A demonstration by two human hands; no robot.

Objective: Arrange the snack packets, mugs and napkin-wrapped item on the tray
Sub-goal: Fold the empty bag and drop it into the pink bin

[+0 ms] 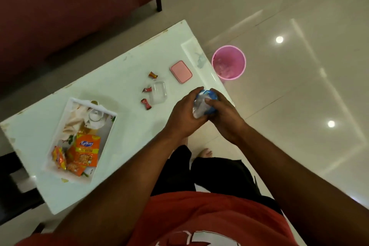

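A white floral tray [60,126] lies on the left part of the white table [127,78]. In it are orange snack packets [85,151], a clear glass mug [95,116] and a pale crumpled napkin [74,121]. Near the table's right edge my left hand [184,115] and my right hand [224,114] together grip a crumpled blue and clear plastic packet [203,104]. Both hands are closed around it, held just above the table.
Three small red wrapped candies [147,90] and a clear plastic box [157,93] lie mid-table. A pink case [181,71] sits beyond them. A pink bin [229,62] stands on the floor past the table's right edge. A maroon sofa [69,6] is behind.
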